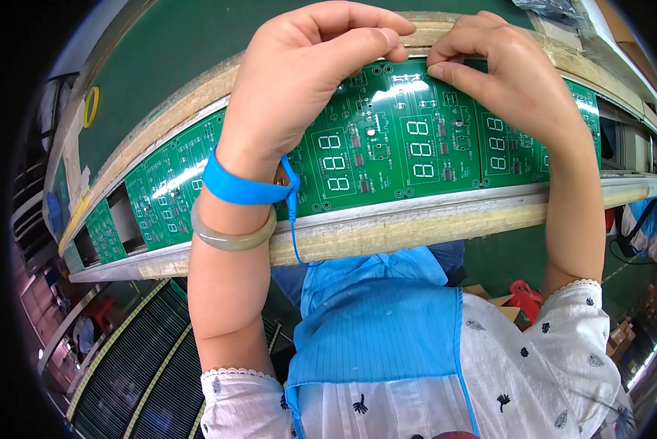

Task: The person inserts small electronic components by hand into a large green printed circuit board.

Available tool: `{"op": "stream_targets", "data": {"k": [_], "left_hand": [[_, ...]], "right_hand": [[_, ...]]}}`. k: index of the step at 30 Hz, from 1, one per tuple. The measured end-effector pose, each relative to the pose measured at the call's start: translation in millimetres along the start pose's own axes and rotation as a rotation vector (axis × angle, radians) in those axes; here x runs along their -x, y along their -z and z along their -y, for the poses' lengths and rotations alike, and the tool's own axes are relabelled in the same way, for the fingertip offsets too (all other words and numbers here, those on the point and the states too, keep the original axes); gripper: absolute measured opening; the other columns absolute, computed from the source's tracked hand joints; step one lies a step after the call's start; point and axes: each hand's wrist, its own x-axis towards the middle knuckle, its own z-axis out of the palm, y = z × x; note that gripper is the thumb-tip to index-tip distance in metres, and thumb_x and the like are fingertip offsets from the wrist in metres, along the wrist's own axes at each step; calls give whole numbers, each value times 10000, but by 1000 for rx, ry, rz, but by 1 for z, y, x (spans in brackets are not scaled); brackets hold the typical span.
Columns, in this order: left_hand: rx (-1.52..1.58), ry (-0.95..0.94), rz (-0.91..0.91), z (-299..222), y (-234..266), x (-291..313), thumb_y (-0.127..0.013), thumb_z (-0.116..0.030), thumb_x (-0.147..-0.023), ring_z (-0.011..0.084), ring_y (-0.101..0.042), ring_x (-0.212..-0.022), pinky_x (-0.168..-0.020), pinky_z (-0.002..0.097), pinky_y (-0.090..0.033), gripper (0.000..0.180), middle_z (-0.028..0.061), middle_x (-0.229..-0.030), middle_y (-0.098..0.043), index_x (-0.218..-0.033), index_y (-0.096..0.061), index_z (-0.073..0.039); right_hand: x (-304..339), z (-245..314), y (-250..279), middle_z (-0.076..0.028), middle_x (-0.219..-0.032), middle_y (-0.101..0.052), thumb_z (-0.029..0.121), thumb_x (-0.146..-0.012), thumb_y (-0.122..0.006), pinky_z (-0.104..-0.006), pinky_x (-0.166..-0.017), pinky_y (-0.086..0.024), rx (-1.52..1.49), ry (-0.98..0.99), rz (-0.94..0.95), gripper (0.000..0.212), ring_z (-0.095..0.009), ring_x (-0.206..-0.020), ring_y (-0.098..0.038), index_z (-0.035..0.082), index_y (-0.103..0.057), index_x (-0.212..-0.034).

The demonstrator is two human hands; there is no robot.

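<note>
Head view shows right hand (510,72) at circuit board's (436,135) far edge.

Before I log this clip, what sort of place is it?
Probably an electronics assembly workshop: a row of circuit boards lies along a railed track, the person wears a corded wrist strap, and a slotted rack stands nearby.

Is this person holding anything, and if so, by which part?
It cannot be told: the left hand and right hand curl near the far edge of the green circuit boards, but no held thing shows clearly in either grip.
</note>
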Motion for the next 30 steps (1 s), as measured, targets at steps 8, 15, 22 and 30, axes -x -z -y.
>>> {"op": "stream_targets", "data": {"k": [8,15,22,30], "left_hand": [[-64,393,-285,-35,-28,6,-697,-17,-956,140,-710,-930,-846,241,-562,194,126,-1025,-756,-1135,-701,58],[-72,17,-52,-20,-21,3,-743,-17,-922,97,-678,-857,-786,210,-545,157,76,-970,-749,-1072,-736,31],[-227,420,-359,-38,-32,8,-755,-7,-903,84,-672,-799,-731,203,-546,152,64,-926,-750,-1050,-747,33],[-287,431,-370,-41,-36,6,-763,-20,-899,80,-666,-788,-716,200,-540,148,62,-910,-752,-1035,-755,38]], "right_hand": [[-2,6,8,-94,-897,-704,129,-894,-732,-342,-820,-516,50,3,15,149,-237,-900,-650,6,-738,-978],[-7,29,21,-156,-912,-718,188,-856,-737,-422,-889,-512,-23,-246,98,193,-325,-962,-649,7,-761,-920],[-9,29,18,-154,-895,-714,176,-857,-733,-418,-886,-515,-14,-225,112,178,-323,-945,-654,5,-752,-903],[-8,25,18,-159,-879,-708,167,-845,-724,-422,-871,-511,-45,-190,103,164,-327,-936,-652,5,-737,-870]]}}
